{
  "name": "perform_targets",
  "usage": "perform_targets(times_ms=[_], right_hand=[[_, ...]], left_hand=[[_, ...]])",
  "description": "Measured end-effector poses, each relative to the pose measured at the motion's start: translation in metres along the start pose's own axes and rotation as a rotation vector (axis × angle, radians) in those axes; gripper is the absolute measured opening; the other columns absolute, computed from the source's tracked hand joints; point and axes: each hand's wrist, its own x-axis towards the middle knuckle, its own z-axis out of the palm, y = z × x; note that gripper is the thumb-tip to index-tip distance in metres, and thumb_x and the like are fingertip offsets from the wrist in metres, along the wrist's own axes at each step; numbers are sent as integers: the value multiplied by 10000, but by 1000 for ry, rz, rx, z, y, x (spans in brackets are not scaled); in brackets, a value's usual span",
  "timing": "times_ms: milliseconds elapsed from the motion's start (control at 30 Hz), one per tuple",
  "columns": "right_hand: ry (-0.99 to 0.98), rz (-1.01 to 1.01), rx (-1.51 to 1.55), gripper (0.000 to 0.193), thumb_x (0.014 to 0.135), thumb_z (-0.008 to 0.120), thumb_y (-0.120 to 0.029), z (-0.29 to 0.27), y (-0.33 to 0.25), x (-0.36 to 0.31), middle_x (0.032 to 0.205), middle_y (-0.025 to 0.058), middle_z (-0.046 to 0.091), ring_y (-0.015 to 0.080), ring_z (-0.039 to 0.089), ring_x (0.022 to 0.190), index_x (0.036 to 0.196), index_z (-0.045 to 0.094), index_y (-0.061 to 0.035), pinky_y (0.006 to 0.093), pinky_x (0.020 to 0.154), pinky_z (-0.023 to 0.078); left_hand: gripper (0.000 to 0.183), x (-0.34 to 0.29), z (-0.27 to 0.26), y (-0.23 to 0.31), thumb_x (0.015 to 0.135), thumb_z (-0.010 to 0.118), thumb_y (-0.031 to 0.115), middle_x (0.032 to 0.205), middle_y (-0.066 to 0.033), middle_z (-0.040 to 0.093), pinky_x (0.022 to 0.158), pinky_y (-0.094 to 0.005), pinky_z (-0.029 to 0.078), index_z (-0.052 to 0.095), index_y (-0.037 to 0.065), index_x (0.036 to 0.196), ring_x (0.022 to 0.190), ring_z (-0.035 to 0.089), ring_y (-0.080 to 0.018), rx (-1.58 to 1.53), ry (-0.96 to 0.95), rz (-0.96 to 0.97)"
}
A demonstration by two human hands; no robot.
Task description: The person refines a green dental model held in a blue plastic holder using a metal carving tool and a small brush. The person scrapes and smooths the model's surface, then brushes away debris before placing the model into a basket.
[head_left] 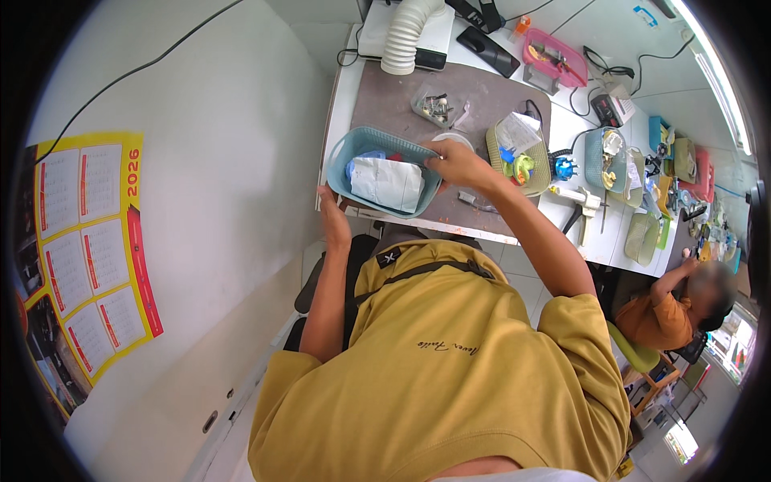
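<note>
Between my two hands is a teal plastic basket (384, 138), held at the near left edge of the work table. Inside it lies a folded white paper packet (387, 185), with bits of blue and red material partly hidden behind it. My right hand (456, 163) grips the basket's right rim, thumb and fingers closed over it. At the near left corner, my left hand (334, 218) holds the basket from the side and below; some of its fingers are hidden under the basket.
A small clear tray of metal parts (435, 106) stands behind the basket. To the right are a yellowish basket (540, 178), a cream clamp-like tool (580, 198) and a pink tray (554, 58). A white duct (405, 36) hangs at the back. Another person (666, 313) sits far right.
</note>
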Motion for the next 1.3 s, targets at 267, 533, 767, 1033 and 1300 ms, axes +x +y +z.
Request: perform_targets(times_ms=[267, 533, 767, 1033, 1300], right_hand=[[72, -74, -201, 433, 843, 460, -40, 9, 4, 5, 935, 203, 695, 253, 710, 637, 1248, 611, -68, 351, 676, 577], [68, -89, -253, 438, 853, 488, -51, 10, 10, 4, 885, 204, 695, 248, 700, 608, 1286, 551, -42, 374, 678, 568], [57, -148, -812, 317, 799, 621, -223, 7, -3, 31, 926, 236, 682, 412, 661, 886, 1058, 664, -44, 486, 783, 527], [-130, -123, -803, 227, 748, 585, -113, 1, -1, 40, 746, 189, 692, 322, 698, 707, 905, 709, -5, 401, 660, 556], [36, -280, -748, 202, 760, 617, -95, 10, 17, 44, 742, 177, 697, 263, 699, 612, 851, 715, 56, 368, 554, 558]], left_hand=[[758, -6, 7, 8, 1003, 222, 597, 1338, -153, 503, 1041, -387, 366, 455, -40, 1341, 1233, 481, -247, -13, 42, 7], [710, 3, -4, -20, 1009, 290, 555, 1384, -155, 451, 1062, -406, 362, 389, -39, 1386, 1278, 433, -246, 22, 24, -16], [782, -8, 17, -17, 935, 303, 677, 1502, -133, 344, 1074, -488, 362, 333, 103, 1465, 1358, 380, -296, -323, 124, -172], [672, -12, 50, 13, 922, 387, 590, 1409, -116, 461, 983, -456, 490, 405, 144, 1425, 1260, 506, -302, -390, 24, -299], [630, -24, 64, 44, 931, 385, 544, 1378, -110, 489, 1042, -485, 426, 428, 128, 1402, 1277, 483, -305, -513, -102, -230]])
